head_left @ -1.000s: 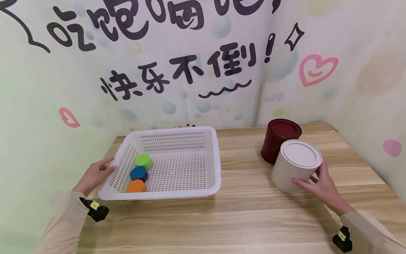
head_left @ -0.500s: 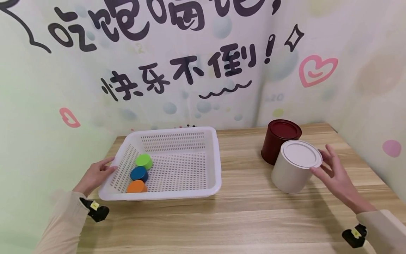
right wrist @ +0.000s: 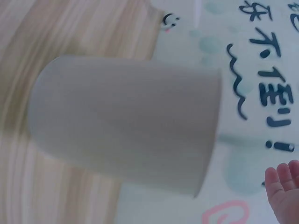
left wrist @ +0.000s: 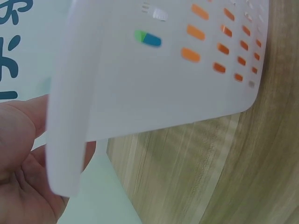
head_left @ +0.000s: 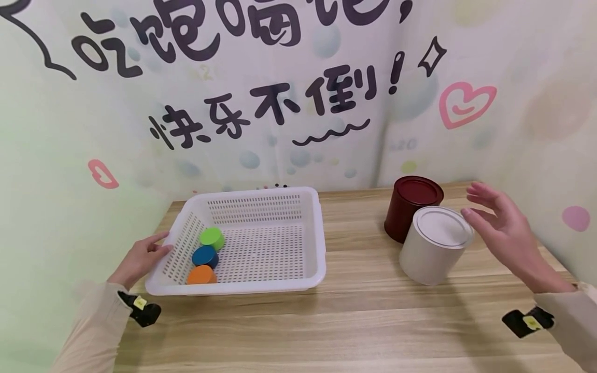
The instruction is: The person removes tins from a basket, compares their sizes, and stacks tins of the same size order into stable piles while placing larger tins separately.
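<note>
Basket [head_left: 319,238]: three discs [head_left: 205,256] | white can [head_left: 430,256], red can [head_left: 402,213]: lidded, contents uncertain

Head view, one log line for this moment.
left hand: holds white basket by rim | right hand: empty, beside white can | red can: behind white can | basket: green disc, blue disc, orange disc inside

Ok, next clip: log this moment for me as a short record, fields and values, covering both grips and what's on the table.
Left grip: on the left rim of the basket
Right grip: holding nothing, fingers apart from the white can
In basket: green disc, blue disc, orange disc, in a row along the left side, orange nearest the person
Right of basket: white can, with red can partly hidden behind it
Cans touching: cannot tell
Surface: wooden table
</note>
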Available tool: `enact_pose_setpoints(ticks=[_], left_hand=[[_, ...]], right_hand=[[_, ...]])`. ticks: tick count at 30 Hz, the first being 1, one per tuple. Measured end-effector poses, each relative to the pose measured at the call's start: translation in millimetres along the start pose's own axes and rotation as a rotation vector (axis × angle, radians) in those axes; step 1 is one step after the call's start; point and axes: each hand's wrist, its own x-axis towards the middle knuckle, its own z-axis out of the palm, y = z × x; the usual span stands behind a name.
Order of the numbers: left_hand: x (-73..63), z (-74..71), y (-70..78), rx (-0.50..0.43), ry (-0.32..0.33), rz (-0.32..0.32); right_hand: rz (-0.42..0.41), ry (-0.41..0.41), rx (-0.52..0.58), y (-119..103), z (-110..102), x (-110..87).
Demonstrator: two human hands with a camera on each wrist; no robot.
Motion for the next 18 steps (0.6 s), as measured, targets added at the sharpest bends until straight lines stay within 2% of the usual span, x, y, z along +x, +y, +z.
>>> enact_pose_setpoints(ticks=[3,11,15,18], left_hand=[[0.0,0.2,-0.4,-0.002,-0.002,-0.003],[0.5,0.3,-1.8,-0.008,-0.007,-0.005],[0.3,0.1,-1.6,-0.009,-0.005,-0.004],[-0.4,0.1,-1.4,-0.013,-0.009,-0.004]], right_hand=[[-0.027,-0.033,0.028,-13.7,8.2,8.4],[-0.130,-0.108,0.230,-41.9,47.5,29.8],[-0.175,-0.143,0.252,-53.1,69.9,41.2],[-0.220,-0.187,0.204,-58.8,87.6,50.0]])
